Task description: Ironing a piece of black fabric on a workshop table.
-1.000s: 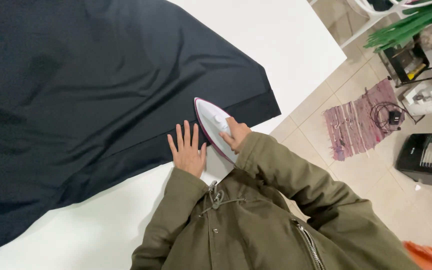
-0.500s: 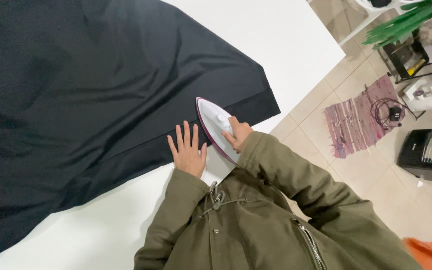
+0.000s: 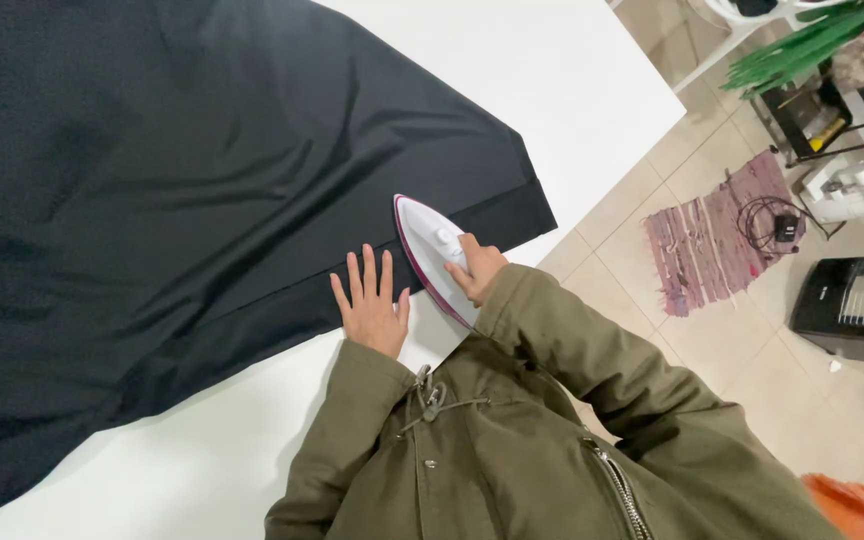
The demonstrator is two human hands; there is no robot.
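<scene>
Head view: the right hand [image 3: 476, 268] grips the handle of the white iron [image 3: 432, 250], whose soleplate rests on the black fabric [image 3: 202, 200]. Just left of the iron, the left hand [image 3: 372, 310] lies flat on the fabric's hem, fingers spread.

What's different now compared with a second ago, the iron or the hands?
Very little. The iron has edged slightly up along the hem of the dark fabric, held throughout in the right hand. The left hand stays flat, fingers spread, on the fabric's edge; the fabric lies as before.
</scene>
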